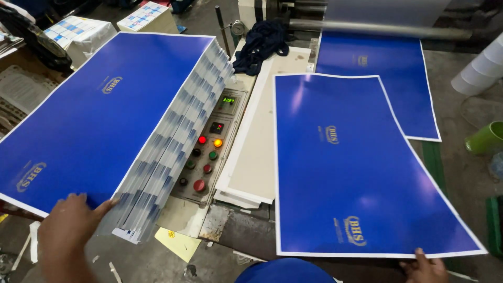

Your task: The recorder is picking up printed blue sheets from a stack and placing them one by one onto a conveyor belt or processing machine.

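While the left hand [65, 230] rests spread-fingered on the near corner of the fanned stack of blue sheets [105, 115], the right hand [427, 267] pinches the near edge of a single blue sheet [356, 173]. Sheet probably light, floppy, glossy-slick; take it by the white margin. Control panel [209, 152] lies between grips; a further blue sheet [382, 78] just beyond.

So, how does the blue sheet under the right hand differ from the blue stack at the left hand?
The single blue sheet lies alone and flat on the feed table; the stack is many sheets, fanned at its edge.
The right hand touches only the sheet's near edge; the left hand rests on the stack's near corner.
Both are blue with white borders and small gold emblems.
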